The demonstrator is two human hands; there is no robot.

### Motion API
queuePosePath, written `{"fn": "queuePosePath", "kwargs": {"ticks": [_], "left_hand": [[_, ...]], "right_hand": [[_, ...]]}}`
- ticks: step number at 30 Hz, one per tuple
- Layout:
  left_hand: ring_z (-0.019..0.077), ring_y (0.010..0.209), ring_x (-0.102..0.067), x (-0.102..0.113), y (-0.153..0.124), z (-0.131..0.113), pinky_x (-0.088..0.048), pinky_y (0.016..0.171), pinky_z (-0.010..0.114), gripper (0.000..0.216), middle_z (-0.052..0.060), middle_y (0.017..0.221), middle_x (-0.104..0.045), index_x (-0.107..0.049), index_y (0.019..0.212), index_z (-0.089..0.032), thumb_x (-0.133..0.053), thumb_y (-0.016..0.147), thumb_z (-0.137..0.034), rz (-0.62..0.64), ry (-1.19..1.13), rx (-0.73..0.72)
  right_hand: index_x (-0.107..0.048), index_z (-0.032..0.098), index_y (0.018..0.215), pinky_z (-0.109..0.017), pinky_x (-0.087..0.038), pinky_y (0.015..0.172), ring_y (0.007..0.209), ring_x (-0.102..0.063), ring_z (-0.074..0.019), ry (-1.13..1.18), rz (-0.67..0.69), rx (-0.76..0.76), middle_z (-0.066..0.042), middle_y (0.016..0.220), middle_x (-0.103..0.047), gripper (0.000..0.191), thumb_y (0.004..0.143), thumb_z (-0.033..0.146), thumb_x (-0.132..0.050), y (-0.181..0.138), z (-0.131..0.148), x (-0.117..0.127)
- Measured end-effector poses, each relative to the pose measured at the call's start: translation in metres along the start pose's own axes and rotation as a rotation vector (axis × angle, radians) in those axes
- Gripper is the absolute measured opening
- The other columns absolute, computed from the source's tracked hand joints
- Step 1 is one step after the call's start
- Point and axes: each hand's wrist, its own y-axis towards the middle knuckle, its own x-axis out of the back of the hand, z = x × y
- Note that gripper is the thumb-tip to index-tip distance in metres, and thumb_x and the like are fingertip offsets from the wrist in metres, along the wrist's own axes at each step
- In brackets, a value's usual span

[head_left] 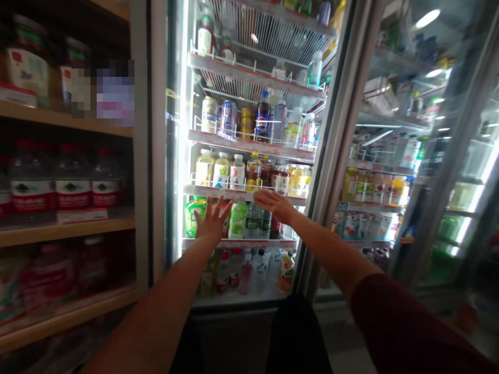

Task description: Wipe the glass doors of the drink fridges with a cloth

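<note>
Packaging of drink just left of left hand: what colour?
Packaging is mostly green, clearest in the head view.

Lit fridge shelves (249, 146) held rows of drink bottles (237, 222) and cans (228, 115), while wooden shelves (66, 232) alongside carried red-capped bottles (72, 181).

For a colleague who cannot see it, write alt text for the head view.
A person's left hand, fingers spread, and right hand extend toward bottled drinks in a lit cooler. Wooden shelves with more bottles stand to the left.

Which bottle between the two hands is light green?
The green bottle just right of the left hand; the clearer bottles beyond it, toward the right hand, look darker.
</note>
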Motion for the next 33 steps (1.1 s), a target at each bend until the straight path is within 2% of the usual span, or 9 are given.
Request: {"fn": "queuePosePath", "kwargs": {"ticks": [4, 6, 10, 12, 17, 19, 24, 30, 33], "left_hand": [[0.0444, 0.176, 0.014, 0.004, -0.002, -0.002, -0.018, 0.132, 0.088, 0.108, 0.005, 0.191, 0.003, -0.018, 0.181, -0.042, -0.081, 0.095, -0.022, 0.006, 0.007, 0.004], [0.0448, 0.176, 0.013, 0.007, -0.002, -0.003, -0.017, 0.132, 0.088, 0.108, 0.005, 0.192, 0.004, -0.018, 0.181, -0.041, -0.081, 0.096, -0.023, 0.012, 0.003, 0.008], [0.0445, 0.176, 0.013, 0.009, -0.004, -0.004, -0.016, 0.132, 0.088, 0.11, 0.005, 0.192, 0.001, -0.018, 0.181, -0.042, -0.082, 0.094, -0.021, 0.029, -0.004, 0.007], [0.0447, 0.176, 0.012, 0.008, -0.004, -0.004, -0.016, 0.132, 0.089, 0.11, 0.006, 0.192, -0.001, -0.019, 0.181, -0.042, -0.081, 0.094, -0.019, 0.032, -0.008, 0.01], [0.0451, 0.176, 0.012, 0.007, -0.004, -0.004, -0.015, 0.132, 0.089, 0.113, 0.005, 0.191, 0.002, -0.015, 0.181, -0.042, -0.081, 0.093, -0.019, 0.012, -0.013, 0.007], [0.045, 0.177, 0.011, 0.009, -0.005, -0.005, -0.013, 0.133, 0.088, 0.111, 0.006, 0.191, 0.002, -0.017, 0.181, -0.041, -0.082, 0.093, -0.019, 0.01, -0.023, 0.005], [0.0447, 0.177, 0.008, 0.012, -0.006, -0.005, -0.018, 0.133, 0.087, 0.11, 0.009, 0.192, -0.001, -0.024, 0.181, -0.039, -0.084, 0.091, -0.016, 0.032, -0.019, 0.008], [0.045, 0.176, 0.012, 0.009, -0.003, -0.005, -0.013, 0.134, 0.087, 0.113, 0.007, 0.191, 0.004, -0.018, 0.181, -0.039, -0.084, 0.093, -0.02, 0.031, -0.014, 0.014], [0.0448, 0.175, 0.014, 0.006, -0.002, -0.004, -0.015, 0.132, 0.088, 0.116, 0.006, 0.191, 0.003, -0.016, 0.18, -0.043, -0.085, 0.091, -0.021, 0.023, -0.025, 0.013]], "right_hand": [[-0.049, 0.018, 0.175, -0.062, -0.026, 0.144, 0.178, -0.017, -0.0294, -0.016, -0.322, -0.458, -0.012, 0.184, -0.04, 0.076, 0.102, 0.0, -0.044, 0.016, -0.01, 0.005], [-0.049, 0.019, 0.175, -0.061, -0.03, 0.143, 0.177, -0.022, -0.0296, 0.002, -0.225, -0.37, -0.013, 0.183, -0.042, 0.078, 0.101, -0.001, -0.045, 0.012, 0.004, -0.006], [-0.053, 0.031, 0.173, -0.049, -0.036, 0.141, 0.171, -0.039, -0.0222, 0.042, 0.127, 0.119, -0.004, 0.174, -0.057, 0.083, 0.097, -0.003, -0.052, -0.003, 0.02, -0.016], [-0.053, 0.031, 0.173, -0.051, -0.032, 0.143, 0.173, -0.035, -0.0231, 0.009, 0.071, 0.059, -0.003, 0.177, -0.053, 0.084, 0.097, -0.003, -0.052, -0.002, 0.006, -0.006], [-0.037, 0.021, 0.181, -0.065, -0.023, 0.145, 0.178, -0.019, -0.0315, 0.0, -0.35, -0.458, -0.008, 0.186, -0.038, 0.084, 0.1, 0.0, -0.046, 0.008, -0.017, 0.005], [-0.04, 0.024, 0.18, -0.061, -0.029, 0.144, 0.177, -0.024, -0.0289, 0.004, -0.266, -0.354, -0.007, 0.184, -0.043, 0.084, 0.099, -0.002, -0.046, -0.004, 0.0, -0.01], [-0.062, 0.035, 0.166, -0.042, -0.04, 0.138, 0.167, -0.046, -0.016, 0.013, 0.153, 0.221, 0.0, 0.169, -0.063, 0.073, 0.101, 0.001, -0.056, -0.038, 0.016, -0.028], [-0.053, 0.018, 0.172, -0.058, -0.03, 0.144, 0.177, -0.026, -0.0281, -0.058, -0.283, -0.359, -0.01, 0.182, -0.045, 0.073, 0.102, 0.001, -0.044, -0.036, -0.031, 0.004], [-0.061, 0.019, 0.167, -0.054, -0.036, 0.142, 0.173, -0.035, -0.0259, -0.019, -0.117, -0.158, -0.01, 0.175, -0.056, 0.069, 0.102, 0.0, -0.045, -0.059, -0.013, -0.007]]}}
